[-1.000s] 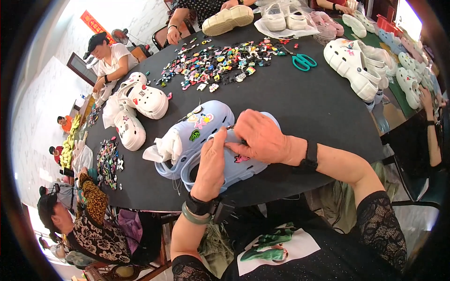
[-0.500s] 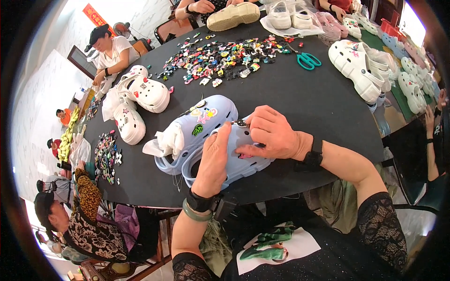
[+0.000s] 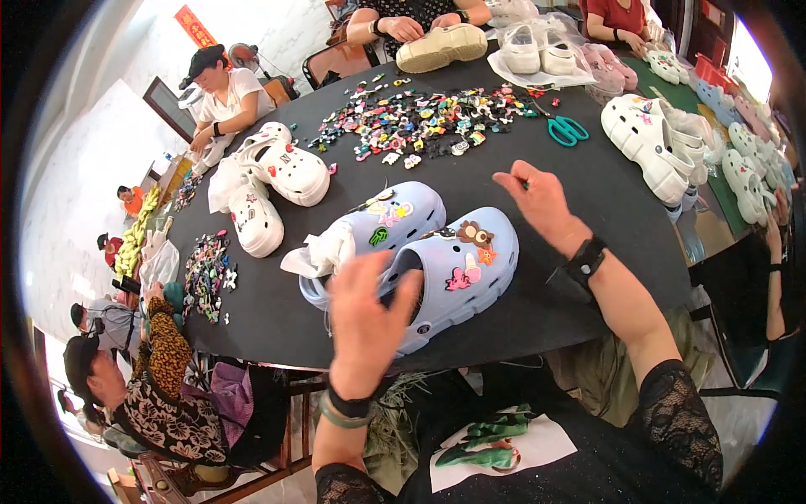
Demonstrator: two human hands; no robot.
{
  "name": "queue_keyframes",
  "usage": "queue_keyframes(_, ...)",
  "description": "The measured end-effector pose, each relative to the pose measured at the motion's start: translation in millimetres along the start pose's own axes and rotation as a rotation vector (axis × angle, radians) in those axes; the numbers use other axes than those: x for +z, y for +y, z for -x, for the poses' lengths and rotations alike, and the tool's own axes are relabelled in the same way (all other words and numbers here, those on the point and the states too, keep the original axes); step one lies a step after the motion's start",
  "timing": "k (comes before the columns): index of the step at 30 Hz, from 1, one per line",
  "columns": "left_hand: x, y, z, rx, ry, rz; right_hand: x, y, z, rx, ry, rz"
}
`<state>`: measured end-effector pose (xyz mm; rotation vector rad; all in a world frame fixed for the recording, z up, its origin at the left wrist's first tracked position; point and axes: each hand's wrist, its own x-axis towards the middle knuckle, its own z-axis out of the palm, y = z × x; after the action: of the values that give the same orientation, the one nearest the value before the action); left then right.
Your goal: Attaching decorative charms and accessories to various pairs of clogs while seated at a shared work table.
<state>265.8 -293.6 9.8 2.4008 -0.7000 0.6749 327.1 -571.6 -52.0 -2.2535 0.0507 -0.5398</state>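
Left hand (image 3: pixel 367 312) spread by two blue clogs (image 3: pixel 445 252); right hand (image 3: pixel 544 206) loosely spread, near them; one teal scissors (image 3: pixel 562 128).

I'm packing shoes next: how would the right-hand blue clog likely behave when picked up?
The blue clog is probably light for its size, given its foam-like, perforated upper. It likely flexes but holds shape, since the upper stands arched.

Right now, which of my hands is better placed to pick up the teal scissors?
Probably your right hand: nothing shows in it, and it's closer to the teal scissors. Your left hand is farther away, near the heel end of the nearer blue clog.
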Motion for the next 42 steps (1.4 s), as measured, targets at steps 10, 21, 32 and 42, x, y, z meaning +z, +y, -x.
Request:
queue_keyframes(10,1,-163,29,-0.602,-0.006,0.748,14,25,-14,0.056,-0.141,0.129)
queue_keyframes(21,13,-115,38,-0.52,0.115,0.652,22,38,-11,-0.346,0.149,0.248)
queue_keyframes(32,14,-116,44,-0.549,0.196,0.579,19,-68,9,-0.534,-0.521,-0.045)
queue_keyframes(42,21,13,22,-0.057,-0.238,0.035,21,-63,33,-0.821,-0.197,-0.241)
